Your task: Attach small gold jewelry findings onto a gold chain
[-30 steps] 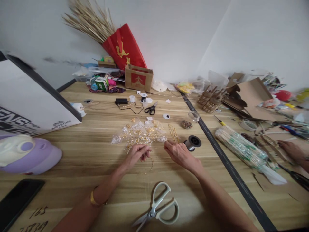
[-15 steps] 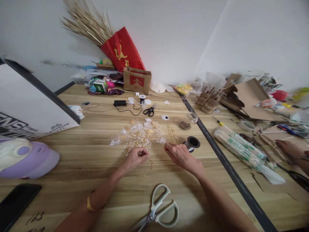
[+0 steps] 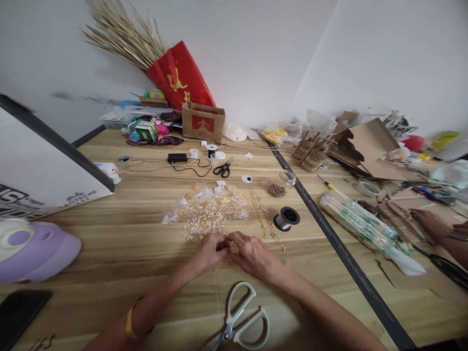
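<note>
My left hand [image 3: 210, 249] is closed in a pinch just in front of a pile of clear and gold beads [image 3: 206, 219]. A fine, pale thread [image 3: 218, 287] with tiny gold bits hangs beneath it toward the table. Fingertips together, my right hand [image 3: 258, 256] meets the left one; whatever lies between the fingers is too small to make out. To the right lie a gold chain [image 3: 263, 217] and a spool of thin wire [image 3: 287, 219]. Large pale-handled scissors [image 3: 239, 319] rest partly open on the table below my hands.
Black-handled scissors [image 3: 224, 168], a dish of small brown beads [image 3: 278, 190] and a black adapter [image 3: 177, 158] stand farther back. Bagged sticks [image 3: 356, 224] lie at right, near another person's hand [image 3: 427, 224]. A purple-white device [image 3: 40, 248] and a phone [image 3: 24, 314] are at left.
My right hand has moved left from beside the spool to meet my left hand. The gold chain, partly hidden before, now shows at full length. The view has shifted slightly.
</note>
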Tool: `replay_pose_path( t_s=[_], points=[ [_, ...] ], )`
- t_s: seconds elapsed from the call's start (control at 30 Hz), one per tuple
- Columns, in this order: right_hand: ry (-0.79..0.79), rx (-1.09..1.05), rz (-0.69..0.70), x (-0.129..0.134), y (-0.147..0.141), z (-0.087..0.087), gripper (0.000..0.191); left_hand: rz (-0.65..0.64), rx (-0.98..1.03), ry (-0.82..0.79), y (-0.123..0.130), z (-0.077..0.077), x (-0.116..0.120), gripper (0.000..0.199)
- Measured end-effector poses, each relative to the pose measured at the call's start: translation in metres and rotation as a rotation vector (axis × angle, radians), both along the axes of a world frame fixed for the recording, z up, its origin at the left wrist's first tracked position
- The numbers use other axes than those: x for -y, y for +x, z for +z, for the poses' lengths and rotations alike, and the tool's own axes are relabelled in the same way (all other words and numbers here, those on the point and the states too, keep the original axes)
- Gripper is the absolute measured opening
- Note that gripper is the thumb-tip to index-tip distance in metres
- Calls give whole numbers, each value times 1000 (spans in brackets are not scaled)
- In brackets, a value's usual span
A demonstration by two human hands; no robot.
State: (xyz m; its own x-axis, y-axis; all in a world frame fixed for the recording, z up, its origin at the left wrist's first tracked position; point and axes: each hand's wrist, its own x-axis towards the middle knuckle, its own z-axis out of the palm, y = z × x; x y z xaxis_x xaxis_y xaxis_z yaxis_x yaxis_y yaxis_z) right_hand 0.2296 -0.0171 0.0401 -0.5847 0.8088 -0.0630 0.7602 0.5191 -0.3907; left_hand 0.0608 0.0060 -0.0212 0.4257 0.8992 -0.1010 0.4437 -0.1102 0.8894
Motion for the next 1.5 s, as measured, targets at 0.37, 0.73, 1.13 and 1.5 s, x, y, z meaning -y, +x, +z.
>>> replay_pose_path(
  t_s=[0.37, 0.73, 1.13, 1.5],
  points=[
    [39, -79, -2, -2, -4, -21, 8, 23, 205, -230, -8, 6, 7, 18],
    [24, -76, -18, -8, -7, -30, 10, 107, 189, -162, -15, -3, 12, 19],
    [-45, -231, -70, -10, -12, -40, 12, 132, 216, -138, -20, -9, 13, 20],
    [-29, -179, -92, -10, -2, -34, 13, 149, 256, -140, -21, -17, 12, 22]
  ],
)
